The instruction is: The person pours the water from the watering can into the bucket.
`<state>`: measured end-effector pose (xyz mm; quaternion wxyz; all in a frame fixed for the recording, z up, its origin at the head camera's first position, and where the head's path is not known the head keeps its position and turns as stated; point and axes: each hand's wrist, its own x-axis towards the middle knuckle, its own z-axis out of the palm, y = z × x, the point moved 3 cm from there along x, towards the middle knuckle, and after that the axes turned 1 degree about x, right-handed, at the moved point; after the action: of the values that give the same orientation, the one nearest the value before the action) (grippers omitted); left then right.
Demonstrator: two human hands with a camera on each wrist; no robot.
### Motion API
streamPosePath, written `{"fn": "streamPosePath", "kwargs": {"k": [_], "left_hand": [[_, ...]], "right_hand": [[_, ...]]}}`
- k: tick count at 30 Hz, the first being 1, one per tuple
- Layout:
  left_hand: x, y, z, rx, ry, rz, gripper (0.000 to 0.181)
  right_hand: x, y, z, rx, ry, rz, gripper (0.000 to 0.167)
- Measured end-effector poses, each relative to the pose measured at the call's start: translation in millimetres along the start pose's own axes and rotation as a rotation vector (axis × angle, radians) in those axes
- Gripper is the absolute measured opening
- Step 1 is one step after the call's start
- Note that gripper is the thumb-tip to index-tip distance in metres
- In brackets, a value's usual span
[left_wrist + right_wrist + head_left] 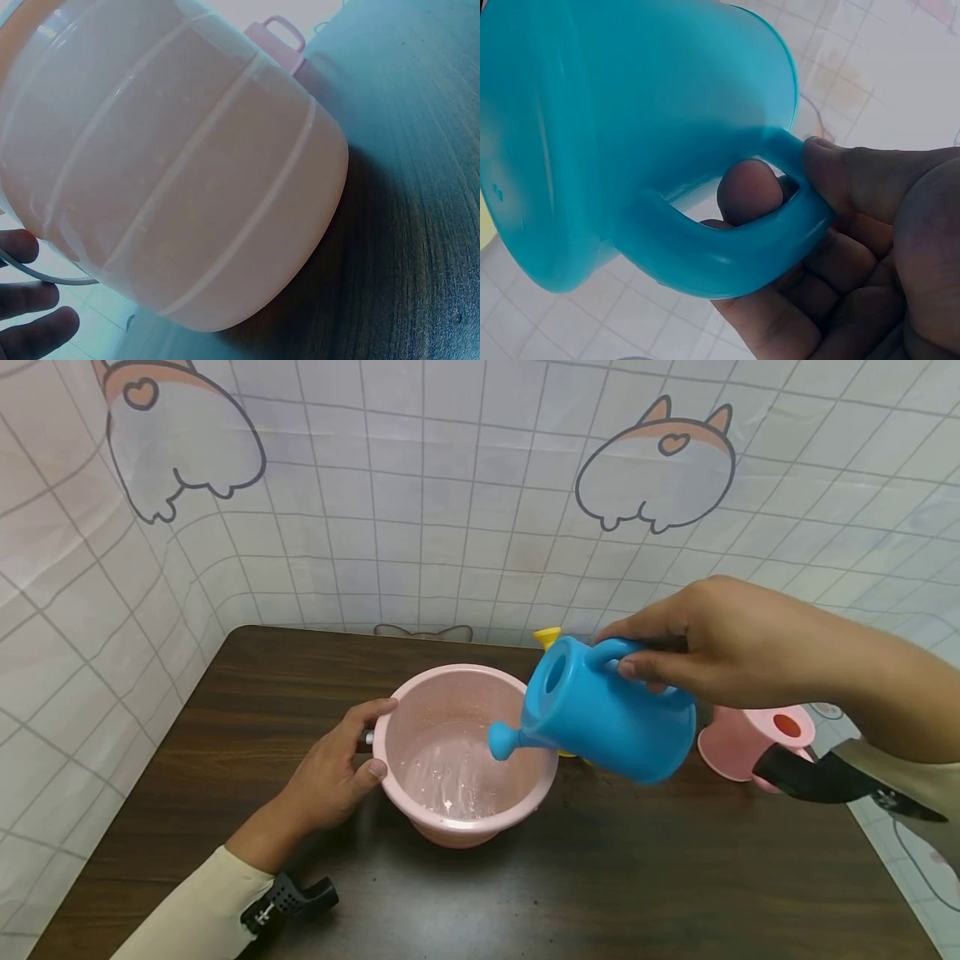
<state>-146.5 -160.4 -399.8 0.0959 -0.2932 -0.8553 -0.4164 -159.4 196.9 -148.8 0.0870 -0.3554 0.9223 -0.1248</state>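
My right hand (pixel 727 643) grips the loop handle of a blue watering can (pixel 607 718), with fingers through the loop and the thumb on it, as the right wrist view shows. The can (pixel 667 97) is tilted in the air, its round spout head over the right part of a pink bucket (pixel 457 827). Shiny wet streaks show inside the bucket. My left hand (pixel 330 768) holds the bucket's left rim between thumb and fingers. In the left wrist view, fingers (pixel 37 330) lie beside the bucket's side (pixel 187 172) near its wire handle.
A pink watering can (pixel 738 743) stands to the right on the dark wooden table (pixel 525 902). Behind the blue can a yellow thing (pixel 547 637) with a spout-like top is mostly hidden. A tile-patterned sheet (pixel 450 485) hangs at the back and left.
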Motion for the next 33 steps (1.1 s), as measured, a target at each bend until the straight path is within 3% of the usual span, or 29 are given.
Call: {"fn": "streamPosePath", "kwargs": {"k": [23,33], "left_hand": [[0.0,-0.1,-0.4,0.003,0.004,-0.001,0.071],[-0.3,-0.9,0.3,-0.001,0.002,-0.011,0.070]], "right_hand": [[32.2,-19.2,-12.6,-0.068,-0.105,-0.035,0.036],[45.6,-28.3,-13.8,-0.074,-0.189,0.004,0.034]]}}
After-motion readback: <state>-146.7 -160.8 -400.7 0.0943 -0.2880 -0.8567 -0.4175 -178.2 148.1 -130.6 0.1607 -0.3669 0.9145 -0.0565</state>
